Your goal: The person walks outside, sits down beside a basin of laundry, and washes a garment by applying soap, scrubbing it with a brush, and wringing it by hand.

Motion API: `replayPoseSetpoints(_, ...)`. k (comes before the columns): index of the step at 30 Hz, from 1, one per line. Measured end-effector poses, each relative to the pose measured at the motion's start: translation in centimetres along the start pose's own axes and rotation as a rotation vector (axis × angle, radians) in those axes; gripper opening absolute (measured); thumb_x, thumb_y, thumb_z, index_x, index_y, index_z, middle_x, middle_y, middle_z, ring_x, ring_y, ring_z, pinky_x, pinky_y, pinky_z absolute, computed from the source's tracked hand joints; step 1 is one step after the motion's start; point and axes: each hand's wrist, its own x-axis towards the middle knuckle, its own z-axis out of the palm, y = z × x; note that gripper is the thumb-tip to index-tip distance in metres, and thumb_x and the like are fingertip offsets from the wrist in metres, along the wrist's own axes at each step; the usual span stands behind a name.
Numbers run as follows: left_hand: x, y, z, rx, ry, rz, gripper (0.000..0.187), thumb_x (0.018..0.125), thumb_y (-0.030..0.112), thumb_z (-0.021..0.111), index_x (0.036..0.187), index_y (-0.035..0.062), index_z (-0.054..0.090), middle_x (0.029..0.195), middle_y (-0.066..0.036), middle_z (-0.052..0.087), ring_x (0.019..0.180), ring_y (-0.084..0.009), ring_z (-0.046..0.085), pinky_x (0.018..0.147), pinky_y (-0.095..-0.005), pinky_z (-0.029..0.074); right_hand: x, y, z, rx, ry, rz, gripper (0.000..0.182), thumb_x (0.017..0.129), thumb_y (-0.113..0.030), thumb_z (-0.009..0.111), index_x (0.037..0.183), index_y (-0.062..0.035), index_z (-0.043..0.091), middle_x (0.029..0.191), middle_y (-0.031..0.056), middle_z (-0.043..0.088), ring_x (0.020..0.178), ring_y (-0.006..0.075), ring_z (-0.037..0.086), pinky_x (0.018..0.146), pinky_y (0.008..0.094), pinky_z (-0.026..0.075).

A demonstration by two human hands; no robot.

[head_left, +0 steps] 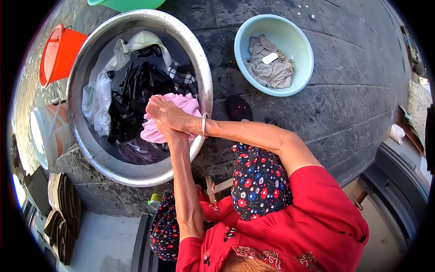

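Note:
A bunched pink cloth point(186, 105) lies on top of wet laundry in a large metal basin point(206, 72). My right hand point(168, 112), with a silver bangle at the wrist, is closed over the cloth and crosses my left hand point(172, 132). The left comes up from below, pressed against the same cloth, its fingers mostly hidden. Around the pink cloth are black garments point(136, 88), a white garment point(97, 102), a pale cream piece point(145, 41) and a black-and-white checked cloth point(182, 78), partly in water.
To the right stands a light blue basin point(308, 59) holding a grey-beige cloth point(276, 75) with a white bar of soap point(270, 58) on it. An orange bucket point(56, 54), a white bucket point(50, 133) and a green tub point(127, 3) surround the metal basin. Folded cardboard point(63, 213) lies lower left.

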Motion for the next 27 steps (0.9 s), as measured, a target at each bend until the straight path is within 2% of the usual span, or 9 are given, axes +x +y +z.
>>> replayPoseSetpoints(2,0.7,0.1,0.0,0.082,0.017,0.044,0.047,0.094,0.039,0.044,0.126,0.0034,0.043,0.114,-0.009,0.053,0.103,-0.0188,0.055,0.086,-0.0328,0.047,1.4,0.2,-0.7,0.084,-0.223,0.017,0.112,0.074,-0.080,0.033,0.135,0.0129,0.021,0.136,0.0283,0.031,0.131,0.0357,0.026,0.108,0.0378,0.020)
replayPoseSetpoints(6,2.5,-0.5,-0.7,0.239,0.068,0.109,0.042,0.093,0.033,0.048,0.122,0.0035,0.046,0.111,-0.009,0.055,0.099,-0.0183,0.057,0.083,-0.0320,0.049,0.4,-0.1,-1.4,-0.025,-0.037,-0.115,0.117,0.066,-0.076,0.056,0.135,0.0120,0.021,0.132,0.0315,0.032,0.125,0.0378,0.035,0.104,0.0380,0.029)
replayPoseSetpoints(7,3.2,-0.9,-1.1,0.277,0.090,0.122,0.040,0.093,0.032,0.049,0.122,0.0035,0.046,0.110,-0.009,0.055,0.098,-0.0182,0.057,0.082,-0.0318,0.049,-0.4,-1.6,-3.4,-0.135,-0.202,-0.062,0.101,0.072,-0.062,0.063,0.137,0.0061,0.026,0.138,0.0284,0.031,0.132,0.0362,0.027,0.108,0.0398,0.022)
replayPoseSetpoints(9,4.7,-1.5,-2.9,0.258,0.157,0.114,0.037,0.093,0.029,0.051,0.120,0.0036,0.048,0.108,-0.008,0.056,0.096,-0.0179,0.058,0.080,-0.0314,0.050,-0.2,-1.2,-6.7,0.135,-0.218,-0.158,0.068,0.082,-0.039,0.065,0.128,0.0061,0.043,0.124,0.0206,0.051,0.114,0.0334,0.051,0.097,0.0367,0.040)
replayPoseSetpoints(14,4.8,-0.2,-5.0,-0.018,0.252,-0.079,0.018,0.084,0.022,0.065,0.090,0.0061,0.058,0.081,-0.005,0.062,0.074,-0.0170,0.061,0.068,-0.0315,0.052,-3.4,-1.6,-21.3,0.661,0.761,-0.215,0.015,0.087,-0.007,0.052,0.097,0.0039,0.055,0.088,0.0134,0.061,0.075,0.0209,0.063,0.062,0.0314,0.054)
replayPoseSetpoints(17,4.4,0.7,-4.8,-0.047,0.253,-0.219,0.033,0.081,0.038,0.067,0.089,0.0068,0.057,0.081,-0.007,0.062,0.074,-0.0224,0.065,0.066,-0.0394,0.056,-4.8,8.2,-30.3,0.213,1.223,0.116,0.019,0.079,-0.004,0.055,0.095,0.0060,0.056,0.080,0.0131,0.059,0.060,0.0189,0.059,0.053,0.0283,0.053)
replayPoseSetpoints(21,4.3,1.1,-5.4,-0.048,0.302,-0.362,0.045,0.084,0.056,0.054,0.097,0.0127,0.057,0.091,-0.006,0.063,0.088,-0.0236,0.062,0.077,-0.0417,0.052,-5.5,13.8,-34.3,-0.578,0.917,0.564,0.063,0.070,-0.039,0.074,0.109,0.0055,0.052,0.090,0.0172,0.061,0.072,0.0220,0.062,0.054,0.0289,0.051)
replayPoseSetpoints(23,4.3,1.6,-5.7,-0.160,0.251,-0.385,0.035,0.088,0.046,0.051,0.096,0.0130,0.059,0.091,-0.007,0.064,0.086,-0.0244,0.062,0.078,-0.0409,0.052,-5.2,15.6,-34.5,-1.163,0.947,0.478,0.068,0.063,-0.035,0.075,0.112,0.0077,0.052,0.088,0.0215,0.063,0.073,0.0283,0.065,0.061,0.0362,0.051)
replayPoseSetpoints(27,4.9,1.5,-8.3,-0.390,0.075,-0.374,0.029,0.088,0.035,0.052,0.097,0.0095,0.061,0.094,-0.010,0.064,0.088,-0.0244,0.062,0.081,-0.0401,0.052,-3.9,14.5,-35.1,-0.855,0.893,0.618,0.063,0.060,-0.027,0.072,0.112,0.0046,0.052,0.087,0.0199,0.063,0.074,0.0292,0.064,0.063,0.0357,0.051)
